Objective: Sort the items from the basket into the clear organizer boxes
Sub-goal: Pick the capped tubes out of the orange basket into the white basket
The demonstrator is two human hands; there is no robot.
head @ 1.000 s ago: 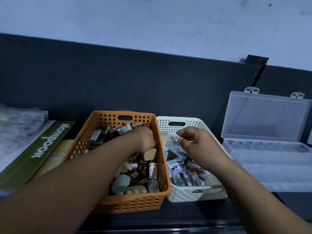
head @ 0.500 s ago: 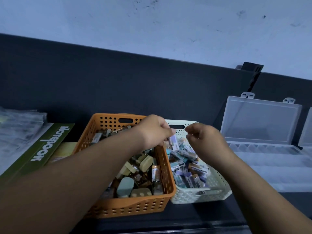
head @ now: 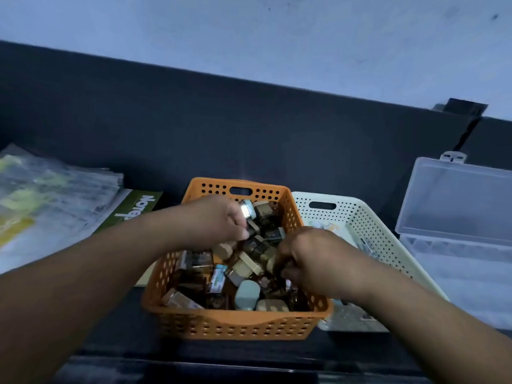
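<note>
Both hands are down in the orange basket (head: 241, 322) of small bottles (head: 246, 266). The left hand (head: 219, 220) curls against a pale-capped bottle (head: 247, 213) and the right hand (head: 315, 263) digs into the pile; whether either set of fingers holds anything, I cannot tell. The clear organizer box (head: 457, 200) stands well off to the right, nearer the right hand

A green notebook (head: 138, 210) lies flat at the left on the dark desk (head: 235, 353), and a stack of clear plastic sleeves (head: 55, 195) overlaps its left edge. A dark panel (head: 249, 128) stands behind them under a pale wall (head: 249, 31). A black bracket (head: 465, 108) sits on the panel's top edge at the right.
</note>
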